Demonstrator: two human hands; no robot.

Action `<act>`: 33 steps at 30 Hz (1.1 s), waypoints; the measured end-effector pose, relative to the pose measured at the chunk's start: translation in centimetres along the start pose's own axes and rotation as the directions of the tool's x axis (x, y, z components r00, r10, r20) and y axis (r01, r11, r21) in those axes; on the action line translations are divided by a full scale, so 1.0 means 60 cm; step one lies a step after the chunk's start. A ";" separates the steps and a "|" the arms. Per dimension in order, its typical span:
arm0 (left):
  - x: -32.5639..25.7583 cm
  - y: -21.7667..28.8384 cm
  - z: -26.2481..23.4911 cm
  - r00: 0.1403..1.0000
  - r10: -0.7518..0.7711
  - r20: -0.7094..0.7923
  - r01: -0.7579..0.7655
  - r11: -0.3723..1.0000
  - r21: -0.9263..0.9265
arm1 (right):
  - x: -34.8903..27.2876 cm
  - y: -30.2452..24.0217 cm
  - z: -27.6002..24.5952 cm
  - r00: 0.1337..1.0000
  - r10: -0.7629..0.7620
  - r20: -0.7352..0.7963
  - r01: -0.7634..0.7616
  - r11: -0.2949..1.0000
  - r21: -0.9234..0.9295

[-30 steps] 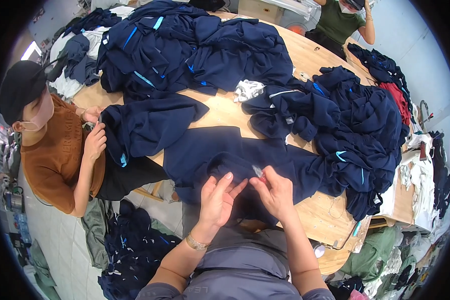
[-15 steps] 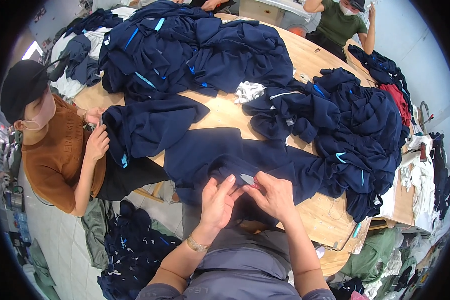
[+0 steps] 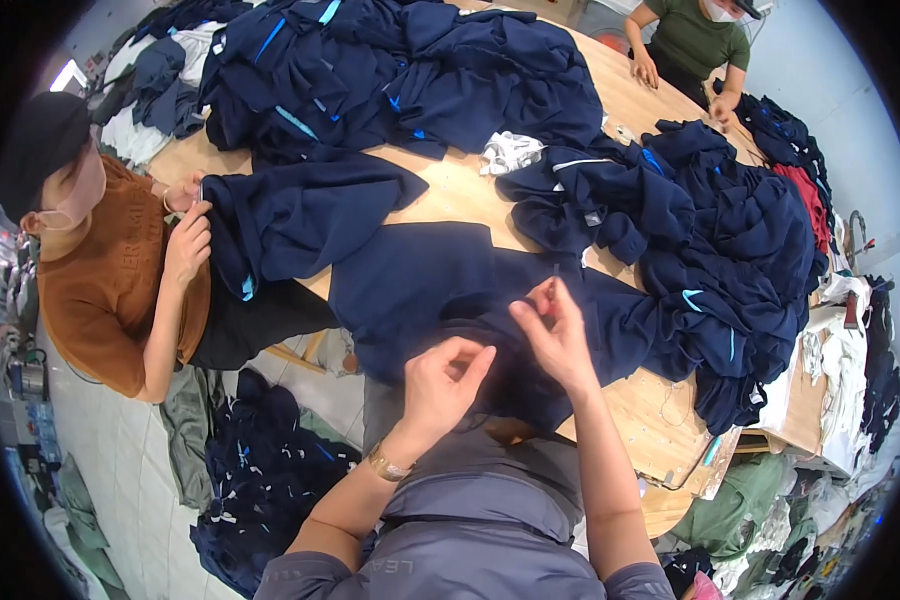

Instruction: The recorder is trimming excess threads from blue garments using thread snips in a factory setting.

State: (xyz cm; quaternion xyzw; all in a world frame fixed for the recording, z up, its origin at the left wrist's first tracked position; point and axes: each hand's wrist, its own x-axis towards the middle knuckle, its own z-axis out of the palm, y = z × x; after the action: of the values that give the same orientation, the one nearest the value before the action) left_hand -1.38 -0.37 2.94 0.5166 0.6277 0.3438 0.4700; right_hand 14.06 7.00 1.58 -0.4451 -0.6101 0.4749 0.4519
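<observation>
A dark navy garment (image 3: 410, 275) lies spread over the near part of the table and hangs toward my lap. My left hand (image 3: 440, 385) is raised over its near edge, fingers curled and thumb brought against them in a pinch; anything between them is too small to see. To its right, my right hand (image 3: 560, 340) is closed around small thread snips (image 3: 550, 296). A bit of red shows between the fingers and a thin tip points away from me; most of the tool is hidden. Both hands are apart from each other.
Large heaps of navy garments (image 3: 490, 80) with light-blue strips cover the far table; another heap (image 3: 730, 230) lies right. A co-worker in brown (image 3: 110, 270) handles navy cloth at left. Another in green (image 3: 695, 45) sits far right. More clothes (image 3: 260, 480) lie on the floor.
My hands have moved apart. The right one has lifted away with the snips, whose tip now points away from me; the left has curled into a pinch. The far co-worker's hands have come down.
</observation>
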 end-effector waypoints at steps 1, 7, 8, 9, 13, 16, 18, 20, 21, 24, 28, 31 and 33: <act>-0.007 -0.004 -0.002 0.993 0.081 -0.087 -0.057 0.968 0.246 | 0.003 -0.005 -0.006 0.998 -0.048 -0.029 0.048 0.999 0.004; 0.018 -0.103 -0.005 0.892 0.293 -0.343 -0.111 0.879 0.463 | 0.006 -0.050 -0.020 0.998 -0.065 -0.021 0.066 0.994 0.082; 0.021 -0.111 -0.014 0.890 0.319 -0.325 -0.131 0.863 0.489 | 0.007 -0.056 -0.024 0.995 -0.092 -0.040 0.094 0.993 0.075; 0.025 -0.115 -0.026 0.911 0.288 -0.296 -0.148 0.897 0.416 | 0.011 -0.058 -0.037 0.994 -0.086 -0.060 0.090 0.993 0.073; 0.054 -0.130 -0.089 0.959 0.055 0.277 0.140 0.760 -0.634 | 0.044 -0.040 -0.084 0.973 -0.145 -0.179 0.145 0.989 -0.014; 0.050 -0.089 -0.103 0.950 0.138 0.282 0.228 0.316 -0.921 | 0.076 0.008 -0.108 0.967 -0.143 -0.209 0.127 0.988 -0.088; 0.063 -0.087 -0.096 0.972 0.036 0.232 0.207 0.334 -0.920 | 0.094 0.049 -0.105 0.952 -0.226 -0.208 0.159 0.942 -0.295; 0.106 -0.156 -0.081 0.987 -0.153 0.056 0.138 0.603 -0.786 | 0.098 0.069 -0.071 0.968 -0.115 -0.224 -0.018 0.855 -0.519; 0.124 -0.164 -0.074 0.987 -0.147 -0.060 0.110 0.909 -0.402 | 0.097 0.095 -0.066 0.950 -0.259 -0.174 0.061 0.700 -0.712; 0.132 -0.192 -0.067 0.967 0.032 -0.253 0.000 0.992 0.126 | 0.074 0.114 -0.032 0.928 -0.356 -0.106 0.117 0.552 -0.826; 0.099 -0.209 -0.084 0.907 0.030 -0.419 -0.059 0.997 -0.056 | 0.010 0.091 0.015 0.953 -0.231 -0.198 0.066 0.792 -0.607; 0.070 -0.208 -0.089 0.900 -0.122 -0.419 0.083 0.991 -0.109 | -0.020 0.080 0.033 0.973 -0.108 -0.206 0.016 0.914 -0.406; 0.053 -0.208 -0.089 0.885 -0.238 -0.399 0.214 0.971 -0.104 | -0.033 0.069 0.038 0.972 -0.109 -0.208 0.027 0.932 -0.362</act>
State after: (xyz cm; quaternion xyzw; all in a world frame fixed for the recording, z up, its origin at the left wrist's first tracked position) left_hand -10.56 0.12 -7.53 0.3430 0.7580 0.4046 0.3797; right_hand 12.71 5.33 -3.06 -0.5491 -0.6462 0.2867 0.4458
